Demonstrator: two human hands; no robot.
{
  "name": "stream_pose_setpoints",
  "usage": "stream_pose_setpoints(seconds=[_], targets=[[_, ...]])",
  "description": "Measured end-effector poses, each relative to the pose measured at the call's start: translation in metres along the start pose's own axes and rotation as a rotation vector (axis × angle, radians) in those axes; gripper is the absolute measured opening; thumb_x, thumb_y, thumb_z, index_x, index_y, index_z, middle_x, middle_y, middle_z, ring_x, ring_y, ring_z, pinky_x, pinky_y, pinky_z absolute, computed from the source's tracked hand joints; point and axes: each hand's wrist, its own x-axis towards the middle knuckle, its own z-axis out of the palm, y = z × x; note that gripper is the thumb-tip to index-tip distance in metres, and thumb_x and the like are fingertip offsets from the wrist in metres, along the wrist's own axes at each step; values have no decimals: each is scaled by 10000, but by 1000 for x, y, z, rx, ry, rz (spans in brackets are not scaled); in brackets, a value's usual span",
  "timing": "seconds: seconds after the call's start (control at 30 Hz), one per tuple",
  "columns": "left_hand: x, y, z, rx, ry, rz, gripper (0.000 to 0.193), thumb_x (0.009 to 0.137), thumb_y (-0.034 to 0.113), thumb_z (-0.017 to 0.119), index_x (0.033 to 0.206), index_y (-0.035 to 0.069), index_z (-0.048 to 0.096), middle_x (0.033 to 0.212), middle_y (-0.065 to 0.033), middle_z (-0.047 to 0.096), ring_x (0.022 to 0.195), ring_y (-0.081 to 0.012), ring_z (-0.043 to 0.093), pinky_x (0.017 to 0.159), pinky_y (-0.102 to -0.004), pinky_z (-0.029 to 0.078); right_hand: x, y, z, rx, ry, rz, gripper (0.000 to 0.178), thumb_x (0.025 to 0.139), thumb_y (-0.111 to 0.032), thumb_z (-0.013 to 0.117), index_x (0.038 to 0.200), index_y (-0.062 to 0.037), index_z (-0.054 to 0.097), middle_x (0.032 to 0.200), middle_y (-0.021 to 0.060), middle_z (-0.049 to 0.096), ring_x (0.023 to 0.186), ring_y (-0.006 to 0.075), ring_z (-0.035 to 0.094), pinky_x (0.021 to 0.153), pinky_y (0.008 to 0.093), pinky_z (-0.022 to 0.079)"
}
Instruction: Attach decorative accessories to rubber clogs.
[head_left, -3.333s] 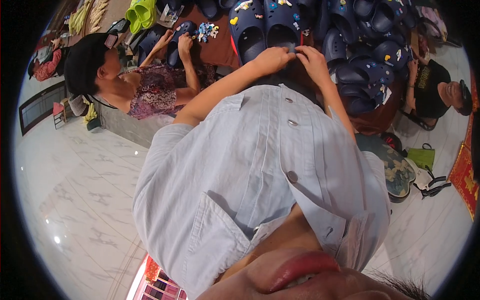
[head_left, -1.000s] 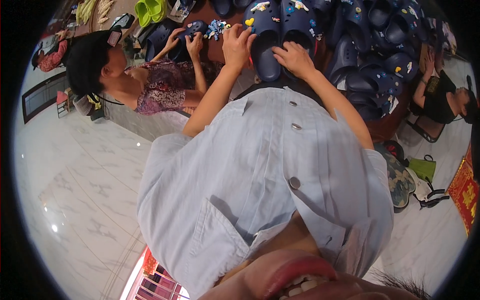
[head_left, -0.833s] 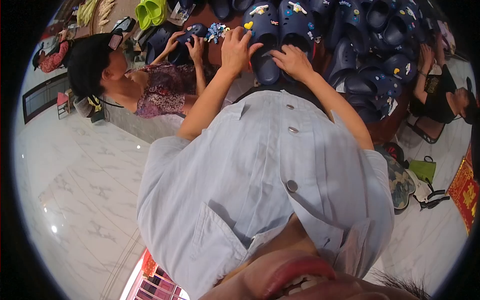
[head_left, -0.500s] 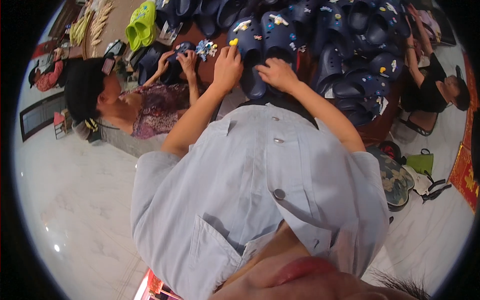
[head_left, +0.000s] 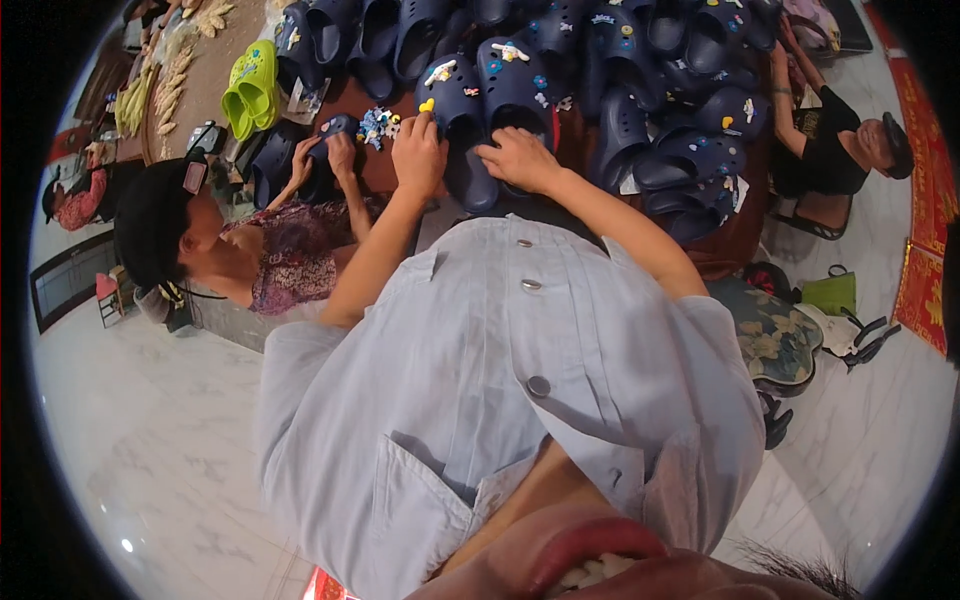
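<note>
A pair of navy clogs lies on the table in front of me, toes pointing away: a left clog [head_left: 463,130] and a right clog [head_left: 515,88], both with small charms. My left hand [head_left: 420,158] is closed at the left clog's outer edge, fingertips beside a yellow heart charm [head_left: 427,105]. Whether a charm is between those fingers is hidden. My right hand [head_left: 524,160] bends over the right clog's opening, its thumb reaching toward the left clog's inner side. Just left of my left hand lies a small pile of blue, white and yellow charms [head_left: 379,127].
Many navy clogs [head_left: 620,140] crowd the brown table [head_left: 728,235] to the far side and right. A lime-green pair [head_left: 250,90] stands at the far left. On my left, a co-worker [head_left: 240,240] handles a navy clog [head_left: 340,125]; another person [head_left: 835,140] sits at the right.
The whole view has shifted, so the scene sits slightly further left. Both my hands stay at the same pair of clogs, their fingers hardly changed.
</note>
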Motion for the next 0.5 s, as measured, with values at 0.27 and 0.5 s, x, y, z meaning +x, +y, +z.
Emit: stream_pose_setpoints(seconds=[0.27,0.5], targets=[[13,7,11,104,-39,-176,300,637,135,754,887,20,634,931,-105,640,889,-300,598,749,-401,502,0,1,-1,-24,-34,7,208,811,-245,637,1003,-169,663,874,92,563,878,284,580,739,418,483],[11,1,19,131,107,-84,166,669,158,728,767,59,639,822,-79,633,817,-262,591,716,-374,481,1,2,0,-63,-34,12,229,833,-254,624,1042,-171,668,883,105,566,869,295,584,746,424,497]])
